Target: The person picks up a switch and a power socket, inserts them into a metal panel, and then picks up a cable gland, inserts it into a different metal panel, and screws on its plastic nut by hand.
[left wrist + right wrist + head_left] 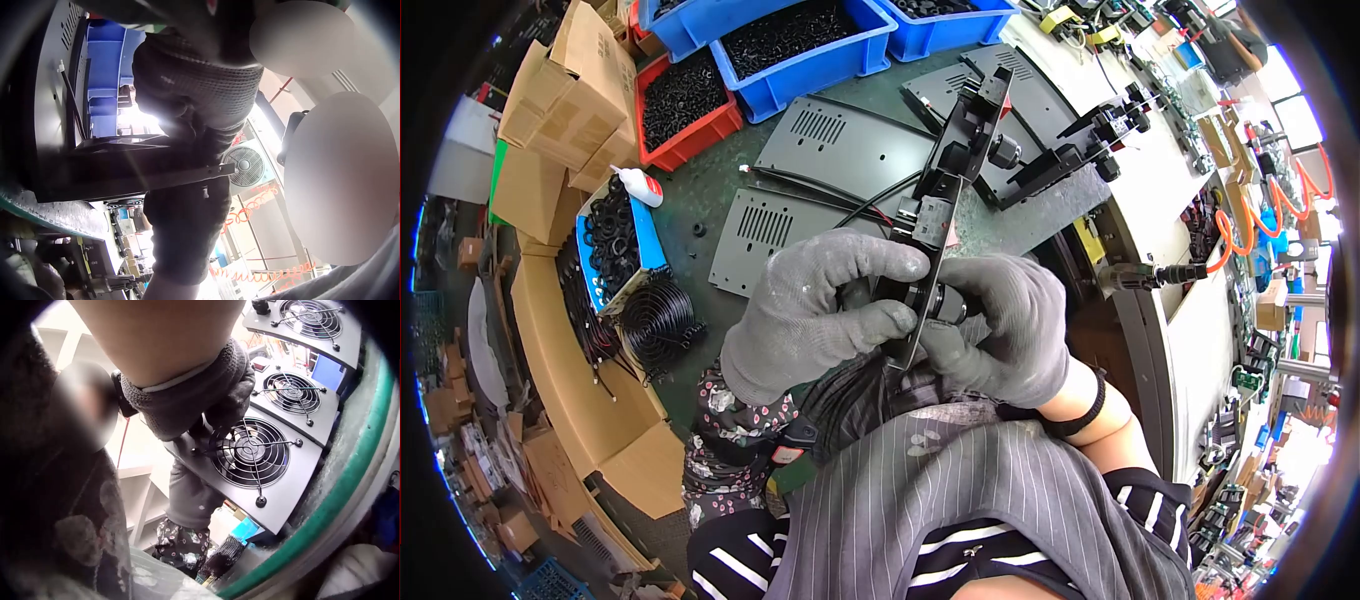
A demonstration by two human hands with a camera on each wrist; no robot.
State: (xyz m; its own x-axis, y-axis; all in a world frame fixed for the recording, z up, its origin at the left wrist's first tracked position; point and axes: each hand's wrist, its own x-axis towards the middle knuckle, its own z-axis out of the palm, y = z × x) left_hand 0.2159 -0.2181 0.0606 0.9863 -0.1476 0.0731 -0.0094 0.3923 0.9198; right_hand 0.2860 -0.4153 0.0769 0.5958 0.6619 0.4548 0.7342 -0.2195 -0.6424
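Observation:
In the head view a grey metal panel with black parts [933,215] stands edge-on between two gloved hands. The left hand [810,305] pinches its near end, thumb and forefinger on the left face. On the opposite face, the right hand [1005,325] curls its fingers round a round black knob-like part [948,304]. The right wrist view shows the panel's face [284,509] with a round black fan grille [250,452], and the right hand [231,403] at one corner of the grille. Against the light, both hands are dark in the left wrist view.
Flat grey slotted panels [845,145] lie on the green bench behind the hands. Blue bins [810,70] and a red bin [685,110] of small black parts stand at the back left. A blue box of black rings [650,235], black grilles [658,318] and a white bottle [640,187] are at left.

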